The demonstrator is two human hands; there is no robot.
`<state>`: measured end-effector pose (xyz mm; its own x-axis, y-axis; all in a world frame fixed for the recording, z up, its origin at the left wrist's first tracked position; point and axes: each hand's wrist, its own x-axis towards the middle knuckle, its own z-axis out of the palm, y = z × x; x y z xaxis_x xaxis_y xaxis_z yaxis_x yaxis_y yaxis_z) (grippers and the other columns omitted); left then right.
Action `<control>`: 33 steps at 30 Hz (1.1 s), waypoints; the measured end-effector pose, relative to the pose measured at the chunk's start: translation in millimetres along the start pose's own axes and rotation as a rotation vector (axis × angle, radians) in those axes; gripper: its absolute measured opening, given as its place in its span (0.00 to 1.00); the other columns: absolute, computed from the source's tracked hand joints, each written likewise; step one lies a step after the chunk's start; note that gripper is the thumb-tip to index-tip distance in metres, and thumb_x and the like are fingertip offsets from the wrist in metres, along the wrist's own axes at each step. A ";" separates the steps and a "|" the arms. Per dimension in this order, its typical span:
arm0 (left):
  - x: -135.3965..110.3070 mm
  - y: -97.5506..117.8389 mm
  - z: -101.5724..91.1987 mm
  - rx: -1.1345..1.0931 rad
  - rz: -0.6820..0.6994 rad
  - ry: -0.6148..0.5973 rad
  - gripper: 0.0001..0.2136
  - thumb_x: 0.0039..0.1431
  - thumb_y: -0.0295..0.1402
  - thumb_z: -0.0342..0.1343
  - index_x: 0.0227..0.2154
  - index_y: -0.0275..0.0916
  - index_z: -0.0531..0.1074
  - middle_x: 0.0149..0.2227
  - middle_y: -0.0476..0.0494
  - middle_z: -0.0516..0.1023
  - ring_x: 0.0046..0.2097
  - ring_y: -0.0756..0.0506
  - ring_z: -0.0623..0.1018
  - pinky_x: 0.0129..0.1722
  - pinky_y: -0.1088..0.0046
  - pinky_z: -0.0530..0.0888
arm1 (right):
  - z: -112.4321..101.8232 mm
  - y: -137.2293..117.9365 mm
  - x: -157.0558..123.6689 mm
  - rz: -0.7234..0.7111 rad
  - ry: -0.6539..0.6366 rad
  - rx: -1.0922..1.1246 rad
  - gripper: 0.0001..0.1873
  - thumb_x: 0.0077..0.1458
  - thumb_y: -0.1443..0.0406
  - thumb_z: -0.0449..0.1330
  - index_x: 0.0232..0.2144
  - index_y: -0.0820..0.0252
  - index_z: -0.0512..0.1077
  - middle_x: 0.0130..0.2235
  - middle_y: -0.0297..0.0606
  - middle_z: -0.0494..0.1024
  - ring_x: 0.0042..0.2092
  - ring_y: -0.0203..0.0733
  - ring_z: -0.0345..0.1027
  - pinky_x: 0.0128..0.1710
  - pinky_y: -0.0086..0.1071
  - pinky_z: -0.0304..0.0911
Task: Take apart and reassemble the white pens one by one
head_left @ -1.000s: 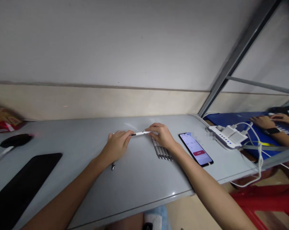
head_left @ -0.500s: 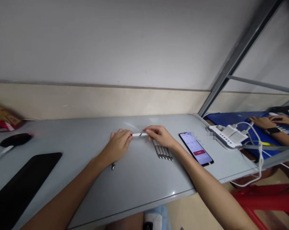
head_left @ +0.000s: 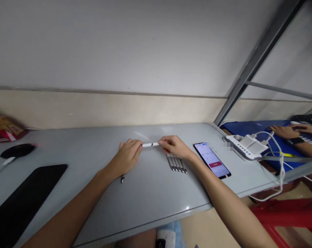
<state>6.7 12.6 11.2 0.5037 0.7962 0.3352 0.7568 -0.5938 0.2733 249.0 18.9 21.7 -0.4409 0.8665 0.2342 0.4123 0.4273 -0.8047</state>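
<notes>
A white pen with a dark band near its middle lies level between my two hands, just above the table. My left hand is closed on its left end, and the fingers hide that tip. At the other end my right hand pinches the pen between thumb and fingers. Several grey pens with shiny tips lie side by side under and below my right hand, partly covered by it. Below my left wrist rests a small shiny metallic piece, partly hidden by the wrist; I cannot tell its kind.
A lit phone lies right of the grey pens. Beyond it sits a white power strip with plugs and cables. On the left are a black mat, a dark oval device and a red-gold packet. Another person's hands are far right.
My right hand has shifted slightly right along the pen, showing a little more of its white barrel. The dark band looks turned. My left hand stays in place.
</notes>
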 end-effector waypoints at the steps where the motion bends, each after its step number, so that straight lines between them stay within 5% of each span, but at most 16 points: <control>1: 0.0 0.1 0.0 -0.007 0.000 0.004 0.13 0.68 0.36 0.37 0.36 0.41 0.66 0.35 0.47 0.73 0.40 0.44 0.69 0.40 0.65 0.59 | 0.1 -0.1 -0.1 0.019 -0.011 -0.007 0.20 0.62 0.54 0.50 0.29 0.62 0.72 0.21 0.30 0.64 0.24 0.33 0.54 0.26 0.29 0.51; 6: 0.4 -0.4 0.9 0.005 -0.007 0.005 0.12 0.68 0.34 0.38 0.35 0.41 0.66 0.34 0.47 0.73 0.40 0.44 0.69 0.40 0.65 0.59 | -0.4 -1.6 -0.7 -0.051 0.016 -0.008 0.17 0.54 0.56 0.61 0.43 0.59 0.71 0.26 0.29 0.66 0.27 0.33 0.57 0.28 0.28 0.53; 8: 0.7 0.0 1.5 0.013 -0.006 0.002 0.12 0.67 0.34 0.38 0.35 0.41 0.66 0.34 0.47 0.73 0.39 0.44 0.69 0.40 0.65 0.59 | -0.4 -1.5 -0.5 -0.042 -0.002 -0.039 0.13 0.57 0.56 0.58 0.37 0.60 0.72 0.25 0.30 0.66 0.26 0.33 0.56 0.28 0.28 0.52; 11: 1.1 1.3 1.9 0.021 0.005 0.010 0.11 0.67 0.33 0.39 0.34 0.41 0.66 0.33 0.47 0.73 0.39 0.45 0.69 0.40 0.66 0.59 | 0.1 -0.2 0.2 0.004 -0.014 -0.073 0.22 0.64 0.54 0.48 0.26 0.62 0.70 0.21 0.30 0.63 0.24 0.32 0.54 0.26 0.29 0.50; 16: 0.8 1.2 1.4 0.057 0.008 0.025 0.11 0.66 0.33 0.39 0.35 0.40 0.66 0.33 0.46 0.73 0.39 0.44 0.70 0.39 0.66 0.59 | -0.4 -0.5 0.0 -0.067 0.010 -0.032 0.14 0.55 0.58 0.61 0.41 0.59 0.71 0.24 0.27 0.63 0.26 0.32 0.55 0.26 0.27 0.51; 19: 0.5 1.1 1.0 0.057 0.022 0.029 0.11 0.66 0.32 0.39 0.35 0.40 0.66 0.34 0.46 0.73 0.39 0.45 0.69 0.40 0.66 0.59 | -1.0 -2.3 -1.1 -0.042 -0.005 -0.039 0.12 0.57 0.58 0.58 0.38 0.60 0.72 0.23 0.29 0.64 0.25 0.32 0.54 0.25 0.27 0.50; 23: 0.7 2.9 0.2 0.051 0.021 0.047 0.11 0.66 0.33 0.39 0.35 0.40 0.66 0.33 0.46 0.73 0.39 0.44 0.70 0.40 0.65 0.60 | -0.4 -3.5 -1.1 0.030 -0.037 -0.035 0.20 0.63 0.53 0.50 0.31 0.62 0.72 0.21 0.30 0.63 0.24 0.33 0.54 0.25 0.28 0.50; 28: 0.4 3.6 -0.8 0.061 0.017 0.046 0.11 0.66 0.33 0.39 0.34 0.40 0.66 0.31 0.47 0.72 0.38 0.44 0.70 0.40 0.66 0.60 | -1.0 -3.8 -1.1 -0.059 0.020 -0.005 0.14 0.55 0.59 0.61 0.43 0.57 0.70 0.24 0.28 0.63 0.26 0.33 0.55 0.26 0.27 0.51; 31: 0.4 3.8 -0.8 0.050 0.021 0.041 0.11 0.66 0.33 0.39 0.34 0.40 0.66 0.32 0.46 0.72 0.38 0.44 0.70 0.39 0.66 0.60 | -1.8 -3.2 -1.7 -0.041 0.002 -0.020 0.10 0.58 0.58 0.58 0.36 0.59 0.71 0.23 0.29 0.64 0.25 0.32 0.55 0.26 0.28 0.51; 33: 0.6 4.4 -1.1 0.033 0.019 0.032 0.11 0.66 0.32 0.39 0.35 0.40 0.66 0.33 0.47 0.72 0.38 0.45 0.70 0.40 0.66 0.60 | -1.7 -2.6 -1.8 0.006 -0.023 -0.031 0.17 0.62 0.55 0.52 0.29 0.61 0.70 0.22 0.30 0.64 0.24 0.32 0.54 0.26 0.28 0.50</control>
<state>9.8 10.3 13.6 0.5048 0.7804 0.3690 0.7607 -0.6042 0.2372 250.0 16.8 24.3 -0.4565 0.8629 0.2170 0.4389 0.4305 -0.7887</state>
